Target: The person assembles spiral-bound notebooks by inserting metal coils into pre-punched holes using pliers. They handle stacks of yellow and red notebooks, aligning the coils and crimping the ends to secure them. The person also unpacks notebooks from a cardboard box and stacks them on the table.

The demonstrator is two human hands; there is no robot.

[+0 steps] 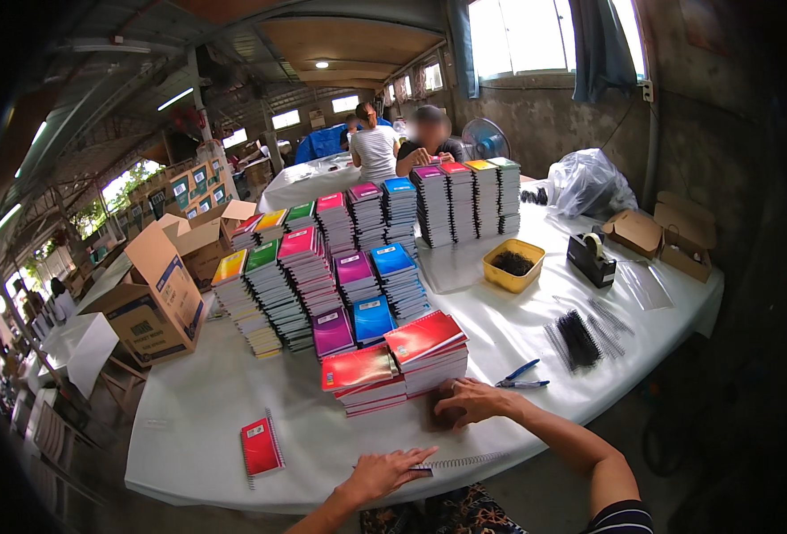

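Near the table's front edge, my left hand [384,473] has its fingers stretched over a small notebook [415,474], gripping it. Most of the notebook is hidden beneath the hand. From its edge a thin spiral binding coil [469,461] runs out to the right along the table. My right hand [478,402] is held low with bent, spread fingers, beside a stack of red notebooks [429,360]. Under its fingertips is a dark brown patch [445,414] that I cannot make out. A red spiral notebook [262,447] lies apart on the left, its coil sticking out past both ends.
Tall stacks of coloured notebooks [340,245] fill the middle. On the right are blue-handled pliers [522,376], black coils [578,341], a yellow tub [512,265] and a tape dispenser [592,260]. A cardboard box [157,307] stands left. Another person [429,142] sits opposite.
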